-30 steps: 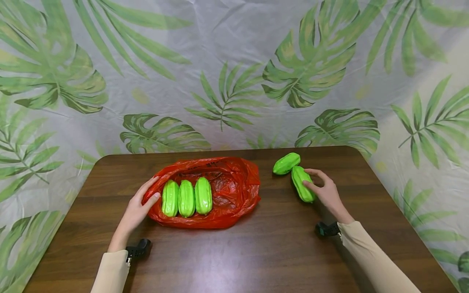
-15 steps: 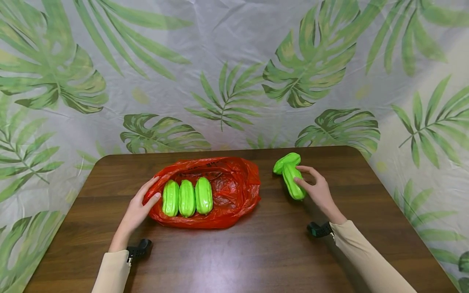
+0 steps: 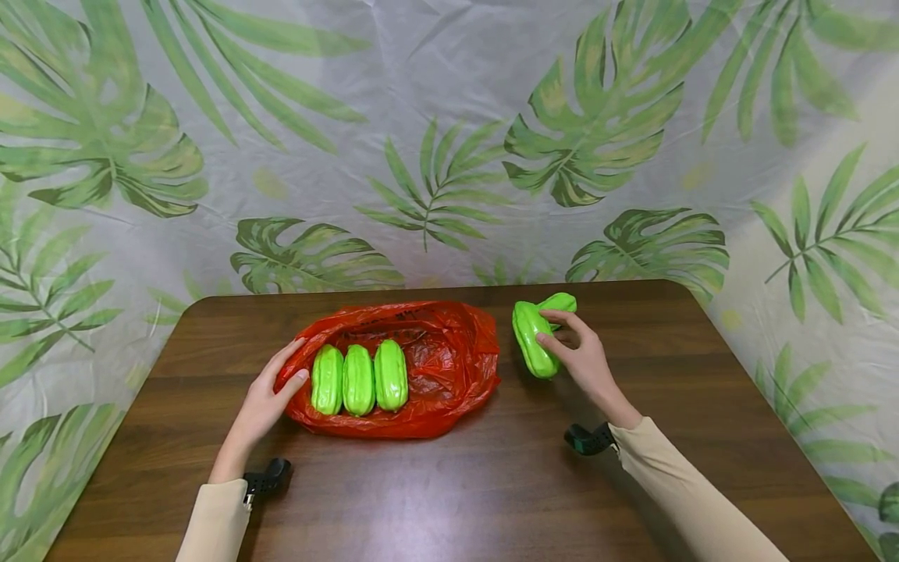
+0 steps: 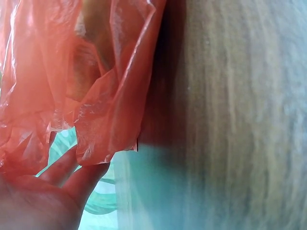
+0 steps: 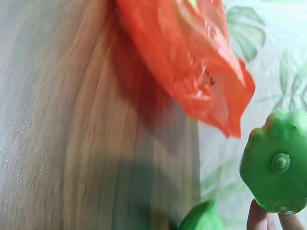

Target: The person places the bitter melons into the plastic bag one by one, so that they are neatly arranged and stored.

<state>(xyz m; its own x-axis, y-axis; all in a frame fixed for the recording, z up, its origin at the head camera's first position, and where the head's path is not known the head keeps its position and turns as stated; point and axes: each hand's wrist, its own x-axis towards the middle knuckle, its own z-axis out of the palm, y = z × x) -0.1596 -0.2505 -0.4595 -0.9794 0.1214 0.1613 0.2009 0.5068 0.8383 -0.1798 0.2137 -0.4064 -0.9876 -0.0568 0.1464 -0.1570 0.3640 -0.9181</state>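
A red plastic bag (image 3: 460,375) lies with its mouth spread wide, and three bright green ridged gourds (image 3: 358,380) sit side by side in its left part. My left hand (image 3: 263,402) holds the bag's left rim between thumb and fingers; in the left wrist view the hand (image 4: 53,203) shows at the red plastic. To the right of the bag, my right hand (image 3: 583,355) grips another green gourd (image 3: 531,343) by its right side. Behind that one lies a further gourd (image 3: 562,303), partly hidden. The right wrist view shows the held gourd's stem end (image 5: 278,177).
A brown wooden table (image 3: 435,492) carries everything. Its far edge meets a leaf-patterned cloth (image 3: 449,140). Both wrists wear black camera bands, and the sleeves are beige.
My right hand has moved left with the green gourd, lifting it past the front of the other loose gourd towards the bag. The left hand and the bag have stayed put.
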